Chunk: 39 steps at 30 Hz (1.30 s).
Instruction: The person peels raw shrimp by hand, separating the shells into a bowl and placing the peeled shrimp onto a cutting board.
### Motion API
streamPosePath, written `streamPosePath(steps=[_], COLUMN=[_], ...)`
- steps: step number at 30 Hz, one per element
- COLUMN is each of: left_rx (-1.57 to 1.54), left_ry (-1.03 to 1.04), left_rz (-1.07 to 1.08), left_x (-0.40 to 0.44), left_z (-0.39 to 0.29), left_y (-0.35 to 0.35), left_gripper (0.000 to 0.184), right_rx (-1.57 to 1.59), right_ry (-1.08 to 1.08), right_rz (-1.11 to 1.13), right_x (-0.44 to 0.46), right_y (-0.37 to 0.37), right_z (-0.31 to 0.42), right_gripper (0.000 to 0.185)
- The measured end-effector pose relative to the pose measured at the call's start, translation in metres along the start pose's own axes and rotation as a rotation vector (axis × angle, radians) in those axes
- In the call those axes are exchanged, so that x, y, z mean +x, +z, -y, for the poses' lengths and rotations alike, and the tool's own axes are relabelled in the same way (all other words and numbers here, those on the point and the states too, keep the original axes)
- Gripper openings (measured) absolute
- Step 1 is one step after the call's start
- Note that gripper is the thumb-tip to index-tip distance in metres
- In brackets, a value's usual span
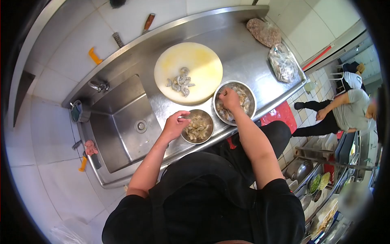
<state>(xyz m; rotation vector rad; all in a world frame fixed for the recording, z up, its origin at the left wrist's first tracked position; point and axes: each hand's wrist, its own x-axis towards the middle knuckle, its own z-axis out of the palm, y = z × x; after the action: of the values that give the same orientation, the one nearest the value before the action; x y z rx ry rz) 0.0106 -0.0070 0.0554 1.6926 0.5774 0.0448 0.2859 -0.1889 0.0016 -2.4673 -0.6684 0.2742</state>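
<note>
My right hand (230, 100) reaches into a steel bowl (253, 106) of grey, unpeeled-looking shrimp (243, 99). Its fingers are curled together among them, and their tips are hidden. At the left rim of a smaller steel bowl (212, 124), my left hand (176, 124) hovers with thumb and fingers apart, nothing visible between them. That bowl holds a pile of pale yellowish-brown pieces that look like shrimp shells (197, 127). Behind both bowls lies a round white cutting board (195, 53), with a small heap of grey peeled-looking shrimp (180, 82) on it.
A sink (122, 130) with a faucet (98, 86) lies left. Two clear plastic bags of food, one brownish (264, 32) and one greyish (283, 65), rest at the counter's right end. A knife handle (149, 21) sticks up behind. Another person (349, 107) stands to the right near shelves.
</note>
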Motion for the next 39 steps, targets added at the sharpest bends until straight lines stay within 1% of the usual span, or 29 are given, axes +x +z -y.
streamPosePath(steps=[2,4,5,7,8,10,11,12,14,16,17,18,19,20,22,23,24,26,27,28,29,30,32,33,34,35,36,38,39], left_rx=[-0.041,-0.093,-0.101,-0.308,-0.314,-0.416,-0.438,-0.439,-0.563,-0.574,-0.589,-0.605,-0.566,-0.565,-0.359,-0.324,-0.322,-0.075,-0.022,-0.02,-0.006,0.007,0.034,0.062,0.062,0.112,0.161,0.176,0.19], left_ry=[-0.009,0.013,0.014,-0.009,-0.01,-0.024,-0.031,-0.034,-0.121,-0.139,-0.142,-0.15,-0.188,-0.202,-0.202,-0.199,-0.203,-0.108,-0.041,-0.042,-0.051,-0.059,-0.035,-0.012,-0.012,0.039,0.09,0.109,0.127], left_rz=[0.019,-0.003,-0.005,0.022,0.018,0.102,0.164,0.168,0.287,0.274,0.253,0.231,0.178,0.177,0.23,0.22,0.212,0.157,0.124,0.122,0.113,0.106,0.123,0.142,0.142,0.14,0.139,0.157,0.176], left_x=[0.003,0.008,0.013,0.024,0.028,0.037,0.042,0.044,0.046,0.042,0.04,0.036,0.03,0.026,0.019,0.015,0.011,0.007,0.006,0.006,0.006,0.005,0.003,0.001,0.0,-0.002,-0.003,-0.005,-0.006], left_z=[-0.009,-0.024,-0.03,-0.041,-0.049,-0.067,-0.073,-0.075,-0.079,-0.078,-0.073,-0.07,-0.071,-0.065,-0.051,-0.045,-0.039,-0.026,-0.021,-0.016,-0.011,-0.014,-0.02,-0.026,-0.03,-0.034,-0.038,-0.047,-0.049], left_y=[0.002,0.004,0.007,0.011,0.015,0.022,0.025,0.027,0.03,0.026,0.023,0.021,0.018,0.014,0.003,0.002,0.001,0.001,0.002,0.002,0.004,0.004,0.002,0.0,-0.002,-0.004,-0.006,-0.009,-0.01], left_gripper=[0.037,0.036,0.036,0.036,0.036,0.039,0.042,0.042,0.041,0.041,0.041,0.042,0.037,0.037,0.034,0.025,0.025,0.021,0.019,0.019,0.019,0.019,0.02,0.02,0.02,0.021,0.021,0.022,0.023], right_rx=[0.046,0.275,0.268,0.619,0.614,0.665,0.663,0.713,0.765,0.928,0.949,0.958,0.964,0.968,0.955,0.88,0.806,0.831,0.735,0.637,0.561,0.562,0.452,0.452,0.443,0.434,0.434,0.531,0.533], right_ry=[-0.001,0.108,0.105,0.101,0.099,0.03,0.034,0.035,0.04,0.084,0.078,0.093,0.095,0.092,0.08,0.044,0.005,0.012,-0.05,-0.11,-0.172,-0.172,-0.263,-0.264,-0.311,-0.357,-0.357,-0.302,-0.3], right_rz=[-0.03,0.133,0.135,0.38,0.385,0.495,0.495,0.532,0.565,0.621,0.645,0.65,0.694,0.738,0.782,0.8,0.816,0.806,0.8,0.791,0.727,0.728,0.69,0.691,0.655,0.619,0.619,0.712,0.711], right_x=[0.006,0.011,0.007,-0.015,-0.024,-0.038,-0.044,-0.049,-0.058,-0.066,-0.068,-0.072,-0.075,-0.077,-0.082,-0.084,-0.087,-0.092,-0.093,-0.095,-0.097,-0.097,-0.098,-0.098,-0.098,-0.098,-0.097,-0.094,-0.093], right_y=[-0.003,-0.021,-0.033,-0.077,-0.088,-0.104,-0.108,-0.11,-0.109,-0.1,-0.09,-0.082,-0.073,-0.065,-0.05,-0.043,-0.037,-0.02,-0.019,-0.017,-0.017,-0.016,-0.017,-0.02,-0.025,-0.028,-0.028,-0.028,-0.027], right_z=[-0.007,0.002,0.01,0.053,0.066,0.081,0.084,0.086,0.086,0.086,0.081,0.08,0.079,0.079,0.081,0.082,0.084,0.083,0.087,0.091,0.094,0.095,0.096,0.099,0.103,0.105,0.104,0.102,0.101], right_gripper=[0.026,0.02,0.02,0.017,0.017,0.01,0.01,0.01,0.011,0.012,0.013,0.013,0.013,0.013,0.016,0.018,0.02,0.022,0.022,0.022,0.02,0.02,0.033,0.033,0.032,0.031,0.031,0.027,0.027])
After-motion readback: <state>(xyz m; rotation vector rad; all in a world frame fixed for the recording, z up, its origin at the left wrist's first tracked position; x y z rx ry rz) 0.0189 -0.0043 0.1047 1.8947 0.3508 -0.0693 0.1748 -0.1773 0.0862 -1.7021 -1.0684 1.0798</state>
